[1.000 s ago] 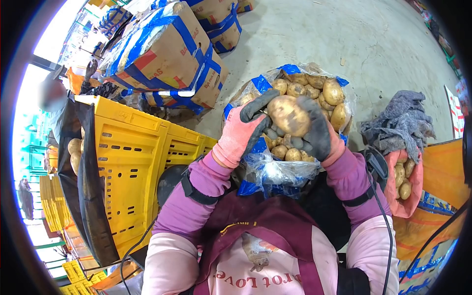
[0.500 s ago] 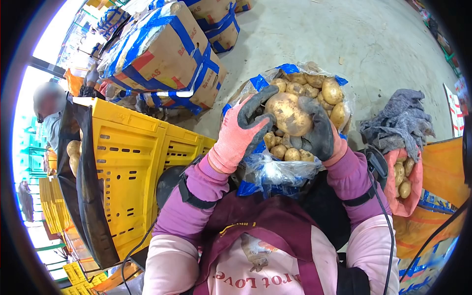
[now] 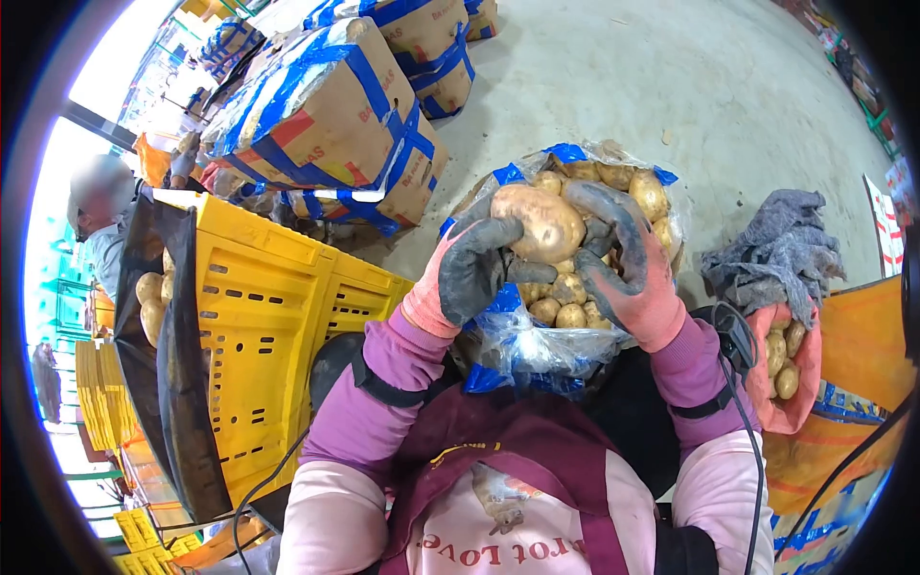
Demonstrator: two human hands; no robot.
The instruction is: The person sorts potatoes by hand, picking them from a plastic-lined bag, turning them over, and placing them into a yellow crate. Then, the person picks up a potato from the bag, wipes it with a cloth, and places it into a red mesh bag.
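Left hand (image 3: pixel 476 266) grips a large potato (image 3: pixel 539 222) at centre, right hand (image 3: pixel 637 268) curves beside it, thumb and fingers apart, with a yellow crate (image 3: pixel 287 316) bounding the left and open floor (image 3: pixel 747 105) at upper right.

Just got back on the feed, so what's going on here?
A gloved person holds a large potato in the left hand, over a plastic-lined container of smaller potatoes. The right hand is open at its other side; contact is unclear. A pink bag to the right holds more.

Lg oval potato (image 3: pixel 538 222), tan, patchy, held aloft
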